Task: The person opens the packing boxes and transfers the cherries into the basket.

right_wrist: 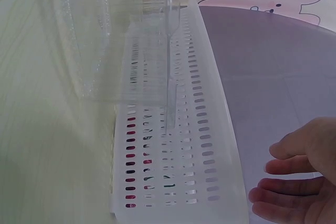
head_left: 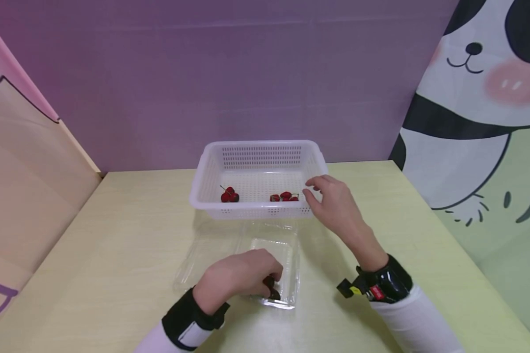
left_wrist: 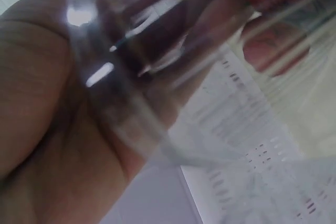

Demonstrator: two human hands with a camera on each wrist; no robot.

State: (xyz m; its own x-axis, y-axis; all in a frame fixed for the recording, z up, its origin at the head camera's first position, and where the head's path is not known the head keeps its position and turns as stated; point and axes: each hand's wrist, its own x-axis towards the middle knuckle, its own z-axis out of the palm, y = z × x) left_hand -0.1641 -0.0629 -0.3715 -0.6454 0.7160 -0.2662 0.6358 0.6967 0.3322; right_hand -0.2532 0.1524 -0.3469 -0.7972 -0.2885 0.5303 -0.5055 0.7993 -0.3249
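My left hand [head_left: 243, 272] reaches down into a clear plastic clamshell box [head_left: 298, 264], its fingers curled round dark cherries [head_left: 275, 294] near the box's front edge. The left wrist view looks through the clear plastic at these fingers, with a reddish round cherry [left_wrist: 275, 48] close by; blur hides the exact grip. My right hand [head_left: 335, 203] hovers by the right front corner of a white perforated basket [head_left: 258, 211], fingers loosely bent and nothing in them. Red cherries lie inside the basket in two clusters, one at left [head_left: 229, 195] and one at right [head_left: 284, 197].
The basket stands at the back of the pale wooden table [head_left: 115, 255], just behind the clear box. A purple backdrop [head_left: 159, 88] rises behind the table. Printed cartoon panels flank it, with a panda [head_left: 477, 108] on the right.
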